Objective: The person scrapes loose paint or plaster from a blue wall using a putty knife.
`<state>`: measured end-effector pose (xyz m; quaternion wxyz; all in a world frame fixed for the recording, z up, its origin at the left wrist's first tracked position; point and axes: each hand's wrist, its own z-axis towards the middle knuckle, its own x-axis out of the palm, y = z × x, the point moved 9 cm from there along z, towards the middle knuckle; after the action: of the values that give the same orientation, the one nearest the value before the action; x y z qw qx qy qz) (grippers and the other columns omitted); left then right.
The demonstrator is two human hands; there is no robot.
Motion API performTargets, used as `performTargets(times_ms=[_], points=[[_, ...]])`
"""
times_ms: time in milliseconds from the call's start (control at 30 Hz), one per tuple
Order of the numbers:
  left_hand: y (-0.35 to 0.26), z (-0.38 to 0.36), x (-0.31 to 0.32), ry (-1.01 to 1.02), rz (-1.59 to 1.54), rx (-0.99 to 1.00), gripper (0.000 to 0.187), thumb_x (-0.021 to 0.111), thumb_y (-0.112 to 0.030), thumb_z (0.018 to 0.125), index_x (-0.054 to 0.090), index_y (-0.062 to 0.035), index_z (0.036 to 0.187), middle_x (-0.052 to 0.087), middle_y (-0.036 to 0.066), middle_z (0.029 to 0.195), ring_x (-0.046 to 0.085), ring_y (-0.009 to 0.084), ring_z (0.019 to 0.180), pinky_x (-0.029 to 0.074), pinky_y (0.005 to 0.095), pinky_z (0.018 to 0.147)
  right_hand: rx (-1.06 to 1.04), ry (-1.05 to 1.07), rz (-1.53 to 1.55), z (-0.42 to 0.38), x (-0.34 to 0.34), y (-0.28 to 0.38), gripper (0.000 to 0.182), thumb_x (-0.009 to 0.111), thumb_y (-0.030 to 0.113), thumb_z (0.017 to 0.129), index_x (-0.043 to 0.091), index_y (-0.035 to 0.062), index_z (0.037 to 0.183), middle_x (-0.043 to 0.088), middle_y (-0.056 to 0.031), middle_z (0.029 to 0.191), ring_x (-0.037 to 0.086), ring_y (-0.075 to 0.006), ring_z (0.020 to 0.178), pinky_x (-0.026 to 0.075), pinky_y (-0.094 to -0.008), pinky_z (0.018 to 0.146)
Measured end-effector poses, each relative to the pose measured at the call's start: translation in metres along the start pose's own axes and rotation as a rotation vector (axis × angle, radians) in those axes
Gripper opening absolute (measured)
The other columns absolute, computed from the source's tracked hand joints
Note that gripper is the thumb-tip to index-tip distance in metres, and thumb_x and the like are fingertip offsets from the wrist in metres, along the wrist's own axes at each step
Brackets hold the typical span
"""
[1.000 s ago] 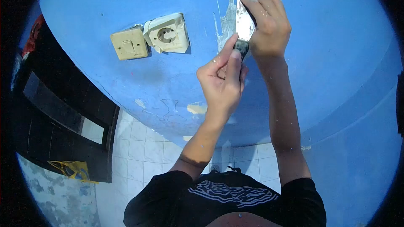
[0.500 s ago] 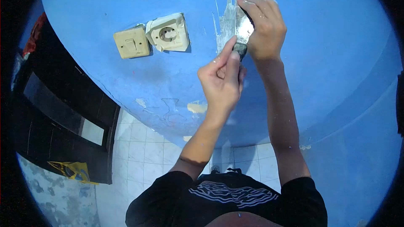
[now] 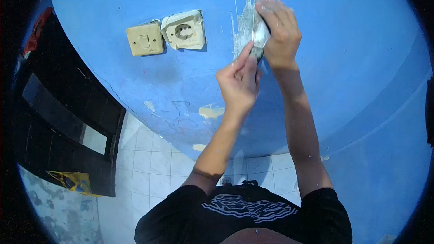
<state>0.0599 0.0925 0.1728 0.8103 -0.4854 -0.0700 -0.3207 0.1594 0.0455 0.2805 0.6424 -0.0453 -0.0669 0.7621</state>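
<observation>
My left hand (image 3: 237, 81) is closed around the dark handle of a putty knife (image 3: 260, 34), one finger stretched up along the base of the blade. The shiny metal blade stands nearly upright against the blue wall. My right hand (image 3: 281, 31) is bent over the blade's right edge and slightly smeared by motion; its thumb is hidden. Just left of the blade is a rough grey-white patch (image 3: 244, 31) of scraped wall, with jagged streaks reaching upward.
Left of the patch, a power socket (image 3: 184, 30) in a paper-edged cover sits beside a light switch (image 3: 144, 39). Lower down, paint has chipped off the wall (image 3: 211, 111). A dark wooden furniture piece (image 3: 68, 108) stands at left over white floor tiles (image 3: 149, 162).
The view has shifted slightly. Both hands and the putty knife have moved a little down and left against the wall, and the right hand is more blurred.
</observation>
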Motion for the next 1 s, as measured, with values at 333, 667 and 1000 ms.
performTargets(times_ms=[333,667,1000], points=[[0.0,0.004,0.002,-0.035,0.031,-0.004,0.03,0.058,-0.013,0.098,0.065,-0.0025,0.125,0.056,-0.001,0.061,0.043,0.0032,0.043,0.032,0.0198,0.036,-0.033,-0.056,-0.014,0.006,-0.002,0.001,0.036,0.059,-0.004,0.075,0.072,0.0086,0.107,0.07,-0.0073,0.11,0.063,-0.0303,0.109,0.053,-0.0384,0.093],[-0.009,0.011,0.008,-0.006,-0.085,-0.034,0.031,0.058,-0.012,0.098,0.064,-0.0013,0.126,0.056,0.001,0.061,0.042,0.0047,0.041,0.03,0.0204,0.034,-0.028,-0.063,0.025,0.011,-0.001,0.002,0.031,0.061,-0.002,0.075,0.072,0.0076,0.103,0.07,-0.0065,0.11,0.065,-0.0294,0.106,0.053,-0.0381,0.093],[-0.016,0.012,0.009,-0.006,-0.09,-0.032,0.031,0.056,-0.009,0.098,0.063,-0.0013,0.127,0.056,0.001,0.061,0.042,0.0048,0.042,0.03,0.0205,0.033,-0.02,-0.069,-0.006,0.015,-0.001,-0.001,0.032,0.061,-0.001,0.074,0.073,0.0098,0.102,0.07,-0.006,0.108,0.064,-0.0291,0.106,0.054,-0.0378,0.091]])
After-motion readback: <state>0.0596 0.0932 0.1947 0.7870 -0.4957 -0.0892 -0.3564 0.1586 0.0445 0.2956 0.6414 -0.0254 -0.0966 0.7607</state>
